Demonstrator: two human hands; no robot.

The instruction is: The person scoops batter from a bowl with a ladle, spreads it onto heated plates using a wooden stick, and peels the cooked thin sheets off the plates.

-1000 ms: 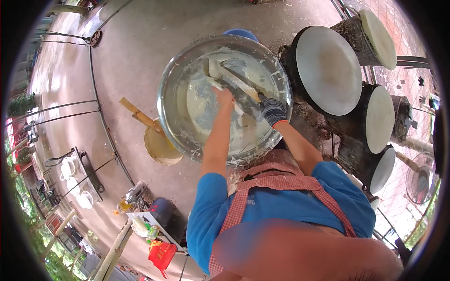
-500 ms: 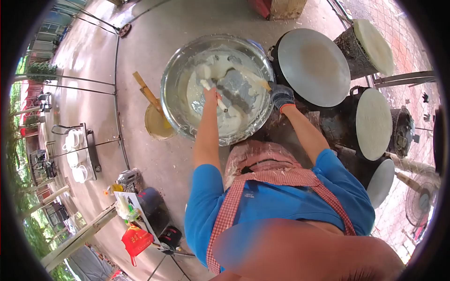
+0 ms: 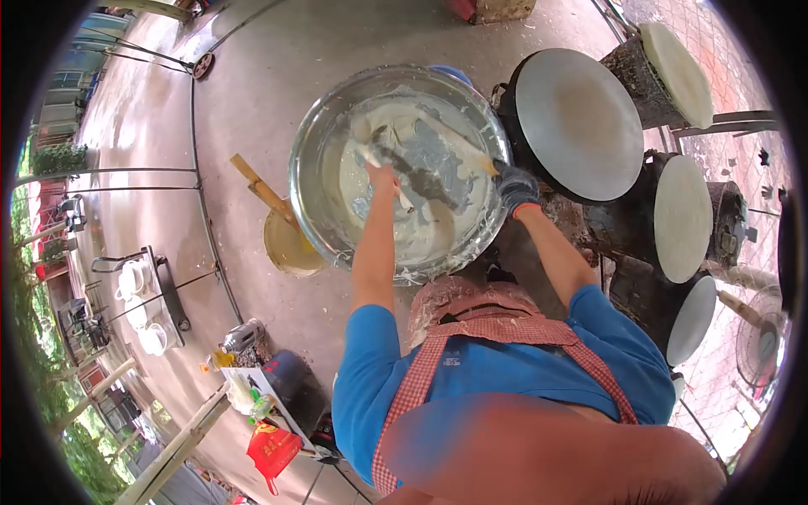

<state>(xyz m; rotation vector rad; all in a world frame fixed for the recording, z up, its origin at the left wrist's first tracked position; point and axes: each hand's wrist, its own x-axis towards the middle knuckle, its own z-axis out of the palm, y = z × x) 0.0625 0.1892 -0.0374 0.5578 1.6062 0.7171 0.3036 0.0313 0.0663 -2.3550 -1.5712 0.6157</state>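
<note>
A wide metal basin [image 3: 313, 126] stands before me, holding pale, thick batter [image 3: 358, 172] smeared over its bottom and sides. My bare left hand [image 3: 384, 179] is closed around a pale-handled tool [image 3: 404, 200] inside the basin; batter hides its working end. At the basin's right rim, my right hand [image 3: 516, 188], in a dark glove, is closed on the end of a batter-coated wooden stick [image 3: 481, 160]. The stick slants into the basin toward the upper left.
Round griddles [image 3: 579, 119] on dark stoves line the right side. A yellowish bucket [image 3: 290, 252] with a wooden handle [image 3: 257, 185] stands left of the basin. Farther left are a cart with white containers [image 3: 139, 295] and a red bag [image 3: 273, 452]. A fan [image 3: 760, 341] stands at the far right.
The view has shifted slightly. My left hand has moved down a little within the basin and its tool has turned. My right hand keeps its hold on the stick.
</note>
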